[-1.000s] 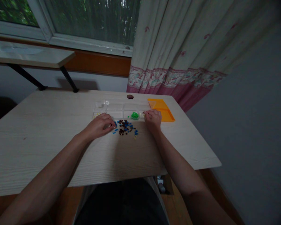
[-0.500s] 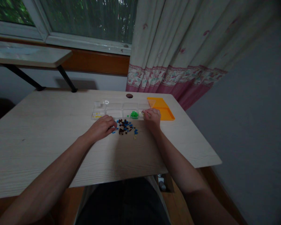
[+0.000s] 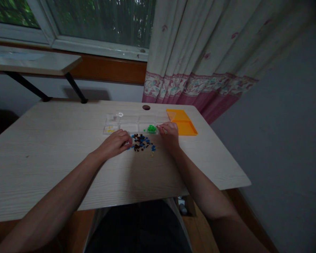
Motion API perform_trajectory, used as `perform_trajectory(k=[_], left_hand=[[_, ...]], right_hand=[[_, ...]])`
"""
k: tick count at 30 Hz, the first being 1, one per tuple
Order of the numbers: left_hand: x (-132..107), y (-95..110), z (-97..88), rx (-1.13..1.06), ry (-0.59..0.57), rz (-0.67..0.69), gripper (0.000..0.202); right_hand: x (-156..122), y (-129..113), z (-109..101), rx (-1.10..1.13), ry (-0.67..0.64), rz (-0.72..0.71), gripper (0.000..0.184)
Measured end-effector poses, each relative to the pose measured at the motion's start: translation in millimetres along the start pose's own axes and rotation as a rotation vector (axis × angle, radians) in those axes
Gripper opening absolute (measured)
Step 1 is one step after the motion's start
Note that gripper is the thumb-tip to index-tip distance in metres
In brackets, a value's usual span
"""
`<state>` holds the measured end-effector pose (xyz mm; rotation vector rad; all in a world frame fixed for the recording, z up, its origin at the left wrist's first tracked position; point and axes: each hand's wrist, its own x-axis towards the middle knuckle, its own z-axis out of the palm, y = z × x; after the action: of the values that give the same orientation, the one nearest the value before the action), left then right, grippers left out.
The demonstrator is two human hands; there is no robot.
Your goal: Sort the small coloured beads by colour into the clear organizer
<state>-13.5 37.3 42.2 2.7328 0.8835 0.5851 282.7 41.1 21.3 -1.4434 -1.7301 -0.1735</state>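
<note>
Head view: across our wood-grain desk (image 3: 105, 182), a clear compartment box (image 3: 129, 128) overlaps an orange tray (image 3: 186, 128), its dividers apparently keeping colours apart. Our left hand (image 3: 118, 141), fingers curled narrow, rests at the loose blue-and-brown blocks (image 3: 140, 139); our right hand (image 3: 169, 132), fingertips pinched, is beside the green blocks (image 3: 151, 129) in the box; we cannot tell whether either holds anything.

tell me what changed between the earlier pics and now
The right hand has shifted a little left, nearer the green pieces. The left hand has edged slightly right, toward the blue and brown pieces, uncovering more of the yellow pieces. Whether anything was gripped or let go is too small to tell. The clear tray and orange case stayed put.
</note>
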Motion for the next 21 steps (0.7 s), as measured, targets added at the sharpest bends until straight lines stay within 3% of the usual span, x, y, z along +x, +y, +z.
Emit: perform_trajectory(k=[6, 13, 21], left_hand=[[0.0, 2.7, 2.2, 0.017, -0.046, 0.016, 0.023], [0.0, 6.4, 3.3, 0.024, -0.02, -0.003, 0.02], [2.4, 9.6, 8.8, 0.038, -0.021, 0.022, 0.029]], right_hand=[[-0.4, 1.5, 2.8, 0.009, 0.01, -0.001, 0.024], [-1.1, 3.0, 4.1, 0.012, 0.0, -0.002, 0.023], [0.1, 2.2, 2.6, 0.003, -0.018, -0.021, 0.023]])
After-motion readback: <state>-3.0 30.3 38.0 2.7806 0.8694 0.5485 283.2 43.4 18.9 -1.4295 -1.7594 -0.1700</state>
